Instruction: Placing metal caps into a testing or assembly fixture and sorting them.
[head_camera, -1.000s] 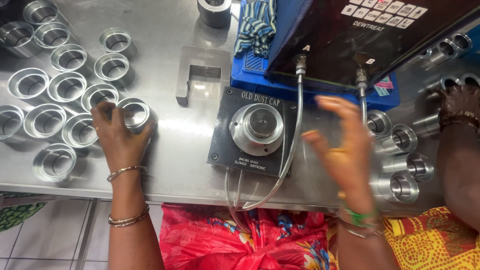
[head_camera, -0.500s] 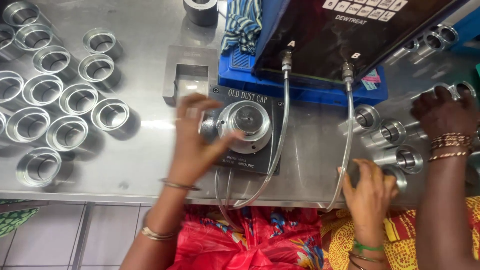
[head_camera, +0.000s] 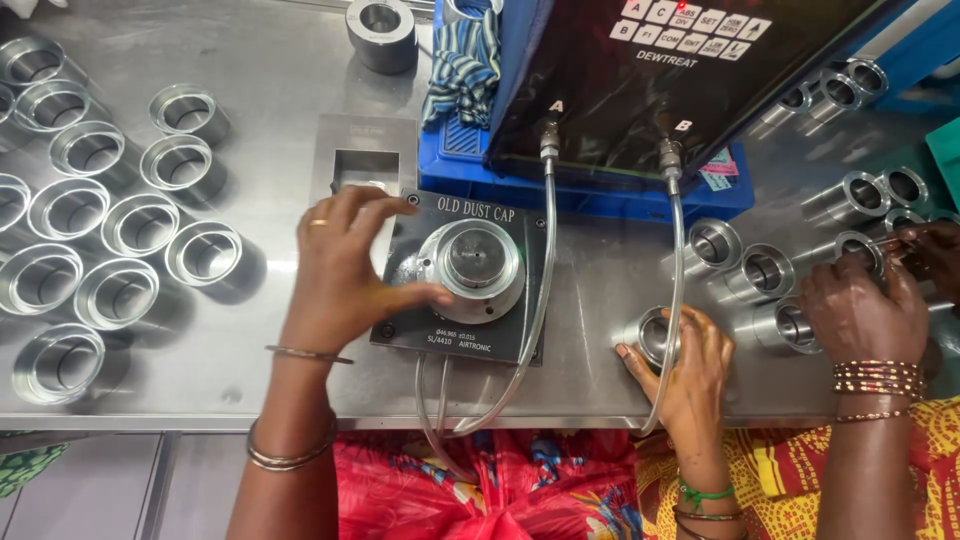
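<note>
Eleven wide metal rings (head_camera: 203, 253) lie open side up on the left of the steel table (head_camera: 600, 300), though the frame edge may cut off more. A thicker grey ring (head_camera: 381, 33) stands apart at the top. On the right about eight narrower metal sleeves (head_camera: 763, 270) lie on their sides; some are half hidden, so the count is uncertain.

The left hand (head_camera: 340, 270) rests on the left part of the black gauge plate (head_camera: 460, 280). Its fingers are spread loosely and its thumb reaches to the rim of the round metal part (head_camera: 478, 262) seated on the plate's centre; the hand touches it without closing on it. Two clear hoses (head_camera: 545, 300) run from the dark control box (head_camera: 660, 70) down past the plate.

The right hand (head_camera: 685, 365) lies at the table's near edge, fingers curled around one sleeve (head_camera: 652, 335), gripping it.

Further right, another person's hand (head_camera: 860, 310) with bangles covers a sleeve there
</note>
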